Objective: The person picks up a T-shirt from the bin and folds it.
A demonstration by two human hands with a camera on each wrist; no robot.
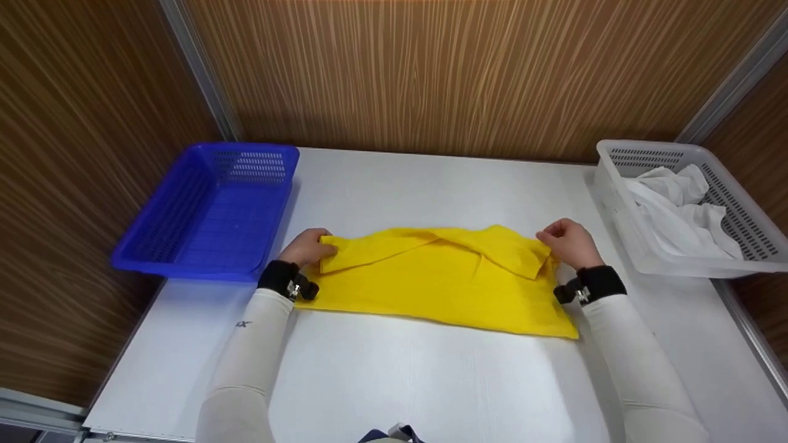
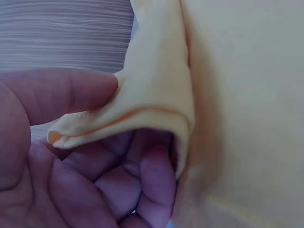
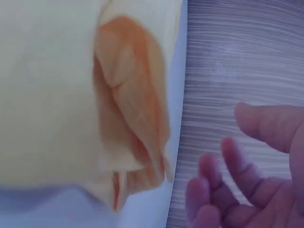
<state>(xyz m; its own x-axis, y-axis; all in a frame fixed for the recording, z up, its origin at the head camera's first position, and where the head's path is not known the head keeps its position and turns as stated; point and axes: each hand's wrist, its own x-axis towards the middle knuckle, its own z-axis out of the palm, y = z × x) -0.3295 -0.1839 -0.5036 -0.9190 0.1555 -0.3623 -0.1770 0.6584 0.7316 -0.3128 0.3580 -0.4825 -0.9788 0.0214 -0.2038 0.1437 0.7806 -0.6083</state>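
Observation:
A yellow T-shirt [image 1: 425, 283] lies spread sideways on the white table, its far part folded over toward the person in a loose, wrinkled flap. At its left end, my left hand [image 1: 309, 247] pinches the folded edge. The left wrist view shows the left thumb [image 2: 71, 92] on top of the fabric [image 2: 156, 71] and the curled fingers beneath. Beside the far right corner is my right hand [image 1: 572, 243]. In the right wrist view the right fingers [image 3: 228, 190] are loosely bent and apart from the cloth, where an open fabric fold [image 3: 128, 95] shows.
A blue plastic basket [image 1: 271, 212] stands at the left with nothing in it. At the right is a white basket [image 1: 634, 246] holding white cloth [image 1: 677, 209]. A wood-grain panel [image 1: 418, 80] closes off the back of the white table [image 1: 431, 375].

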